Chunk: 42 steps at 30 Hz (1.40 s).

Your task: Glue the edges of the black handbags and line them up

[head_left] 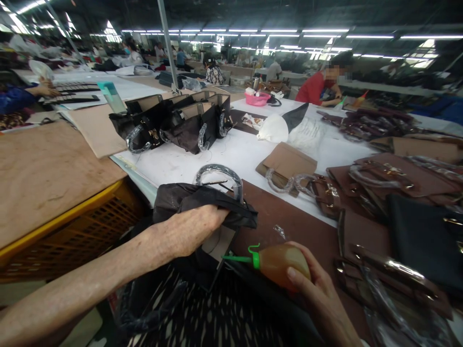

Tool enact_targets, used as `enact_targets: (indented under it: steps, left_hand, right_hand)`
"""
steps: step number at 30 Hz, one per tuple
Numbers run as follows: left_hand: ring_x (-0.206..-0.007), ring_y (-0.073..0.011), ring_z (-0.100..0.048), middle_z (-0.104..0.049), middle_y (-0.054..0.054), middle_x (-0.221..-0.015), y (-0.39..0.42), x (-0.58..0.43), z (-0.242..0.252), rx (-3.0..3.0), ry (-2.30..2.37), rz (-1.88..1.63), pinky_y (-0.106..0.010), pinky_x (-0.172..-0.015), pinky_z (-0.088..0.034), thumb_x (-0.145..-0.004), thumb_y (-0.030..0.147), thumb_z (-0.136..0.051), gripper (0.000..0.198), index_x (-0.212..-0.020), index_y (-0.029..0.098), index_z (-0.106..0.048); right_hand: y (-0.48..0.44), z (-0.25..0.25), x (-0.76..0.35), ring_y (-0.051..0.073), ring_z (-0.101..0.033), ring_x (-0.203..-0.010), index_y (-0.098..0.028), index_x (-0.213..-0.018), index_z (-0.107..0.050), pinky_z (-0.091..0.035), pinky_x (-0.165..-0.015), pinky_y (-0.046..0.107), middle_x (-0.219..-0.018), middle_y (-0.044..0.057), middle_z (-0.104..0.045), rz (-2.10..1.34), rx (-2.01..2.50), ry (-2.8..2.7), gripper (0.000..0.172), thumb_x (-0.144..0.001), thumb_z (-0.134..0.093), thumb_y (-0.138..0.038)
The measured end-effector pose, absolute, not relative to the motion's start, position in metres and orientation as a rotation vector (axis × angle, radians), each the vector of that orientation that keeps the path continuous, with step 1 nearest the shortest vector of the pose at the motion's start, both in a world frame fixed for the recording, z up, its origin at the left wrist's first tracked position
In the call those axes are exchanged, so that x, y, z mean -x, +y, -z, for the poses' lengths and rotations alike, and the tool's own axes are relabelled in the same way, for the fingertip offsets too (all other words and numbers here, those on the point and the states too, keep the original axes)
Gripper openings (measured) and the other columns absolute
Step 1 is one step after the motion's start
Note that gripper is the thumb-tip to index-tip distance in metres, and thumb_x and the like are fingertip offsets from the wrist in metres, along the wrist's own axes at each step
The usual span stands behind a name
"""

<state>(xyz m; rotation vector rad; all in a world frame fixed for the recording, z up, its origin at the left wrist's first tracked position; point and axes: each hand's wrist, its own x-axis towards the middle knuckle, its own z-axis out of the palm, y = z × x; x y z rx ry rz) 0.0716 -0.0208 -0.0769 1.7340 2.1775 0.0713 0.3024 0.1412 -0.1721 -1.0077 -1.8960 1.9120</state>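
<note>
A black handbag [173, 200] is held up in front of me, its mouth partly turned toward me and a plastic-wrapped handle [220, 168] standing on the far side. My left hand [204, 224] grips its upper edge; the fingertips are hidden by the dark fabric. In my right hand [316, 279] is a squeeze bottle [280, 262] of amber liquid, tilted nearly level. The bottle's thin green nozzle [237, 259] points left, close to the bag's open edge. A second wrapped handle [152, 308] hangs low at the left, near my patterned clothing.
Several black handbags [188, 118] stand at the back of the white table [166, 166]. Brown handbags [383, 178] crowd the right side. A brown sheet [289, 217] lies under the work. At left is a yellow crate [90, 226]. A co-worker in red [314, 89] leans over the far side.
</note>
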Motion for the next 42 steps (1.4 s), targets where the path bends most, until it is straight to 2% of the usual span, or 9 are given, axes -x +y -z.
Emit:
enact_targets:
  steps: [3, 6, 9, 13, 18, 26, 34, 38, 42]
  left_hand:
    - [-0.112, -0.0235, -0.05, -0.051, -0.01, -0.119, -0.021, -0.071, 0.079, -1.777, 2.194, -0.108, -0.033, -0.09, -0.045, -0.08, 0.004, -0.043, 0.043, -0.12, 0.019, -0.038]
    - [-0.112, -0.0217, -0.05, -0.051, -0.01, -0.119, -0.021, -0.069, 0.083, -1.828, 2.188, -0.127, -0.029, -0.09, -0.045, -0.08, 0.004, -0.043, 0.043, -0.121, 0.017, -0.038]
    - [-0.111, -0.0227, -0.05, -0.052, -0.01, -0.117, -0.022, -0.067, 0.087, -1.855, 2.184, -0.139, -0.031, -0.09, -0.045, -0.08, 0.005, -0.044, 0.04, -0.118, 0.018, -0.04]
    - [-0.11, -0.0236, -0.051, -0.051, -0.009, -0.119, -0.022, -0.067, 0.088, -1.833, 2.198, -0.138, -0.033, -0.089, -0.046, -0.08, 0.006, -0.045, 0.043, -0.12, 0.02, -0.037]
    - [-0.111, -0.0233, -0.05, -0.052, -0.01, -0.119, -0.021, -0.069, 0.081, -1.841, 2.186, -0.129, -0.029, -0.085, -0.048, -0.08, 0.004, -0.044, 0.042, -0.12, 0.018, -0.039]
    - [-0.116, -0.0226, -0.047, -0.049, -0.011, -0.124, -0.02, -0.072, 0.078, -1.824, 2.188, -0.102, -0.03, -0.092, -0.045, -0.08, 0.002, -0.043, 0.046, -0.123, 0.016, -0.038]
    - [-0.111, -0.0248, -0.051, -0.052, -0.011, -0.12, -0.02, -0.071, 0.078, -1.812, 2.218, -0.086, -0.032, -0.088, -0.048, -0.08, 0.005, -0.045, 0.045, -0.123, 0.018, -0.038]
    - [-0.107, -0.0253, -0.054, -0.053, -0.011, -0.116, -0.02, -0.072, 0.078, -1.813, 2.228, -0.083, -0.031, -0.084, -0.049, -0.08, 0.006, -0.047, 0.043, -0.121, 0.017, -0.04]
    - [-0.109, -0.0242, -0.052, -0.053, -0.012, -0.117, -0.02, -0.071, 0.08, -1.816, 2.214, -0.09, -0.031, -0.087, -0.047, -0.08, 0.005, -0.046, 0.042, -0.12, 0.016, -0.04]
  right_hand:
    - [0.14, 0.175, -0.306, 0.025, -0.057, -0.076, -0.024, -0.116, -0.047, -0.046, -0.061, 0.028, -0.087, 0.003, -0.063, -1.971, 1.003, -1.903, 0.055, -0.07, -0.065, -0.048]
    - [0.138, 0.176, -0.309, 0.025, -0.057, -0.077, -0.023, -0.116, -0.047, -0.046, -0.061, 0.029, -0.086, 0.003, -0.063, -1.983, 1.017, -1.911, 0.057, -0.069, -0.065, -0.049]
    - [0.132, 0.173, -0.309, 0.025, -0.057, -0.074, -0.021, -0.114, -0.049, -0.046, -0.06, 0.029, -0.083, 0.004, -0.063, -1.973, 1.034, -1.887, 0.061, -0.064, -0.068, -0.05]
    - [0.122, 0.164, -0.308, 0.021, -0.055, -0.065, -0.019, -0.114, -0.05, -0.042, -0.051, 0.025, -0.076, 0.002, -0.062, -1.949, 1.091, -1.835, 0.061, -0.064, -0.067, -0.05]
    - [0.113, 0.159, -0.311, 0.022, -0.057, -0.071, -0.021, -0.111, -0.052, -0.044, -0.057, 0.026, -0.08, 0.002, -0.063, -1.968, 1.125, -1.742, 0.059, -0.061, -0.069, -0.048]
    - [0.101, 0.166, -0.314, 0.014, -0.046, -0.047, -0.018, -0.113, -0.047, -0.033, -0.036, 0.02, -0.068, 0.001, -0.059, -2.171, 1.117, -1.479, 0.064, -0.062, -0.072, -0.048]
    - [0.097, 0.17, -0.312, 0.014, -0.047, -0.045, -0.013, -0.112, -0.046, -0.031, -0.034, 0.018, -0.059, 0.003, -0.058, -2.2, 1.146, -1.357, 0.061, -0.067, -0.07, -0.047]
    - [0.095, 0.17, -0.311, 0.015, -0.049, -0.047, -0.014, -0.11, -0.049, -0.031, -0.034, 0.017, -0.062, 0.004, -0.058, -2.208, 1.148, -1.334, 0.058, -0.067, -0.069, -0.047]
    - [0.093, 0.168, -0.309, 0.014, -0.049, -0.046, -0.014, -0.107, -0.05, -0.03, -0.033, 0.017, -0.064, 0.004, -0.059, -2.249, 1.124, -1.307, 0.055, -0.068, -0.07, -0.046]
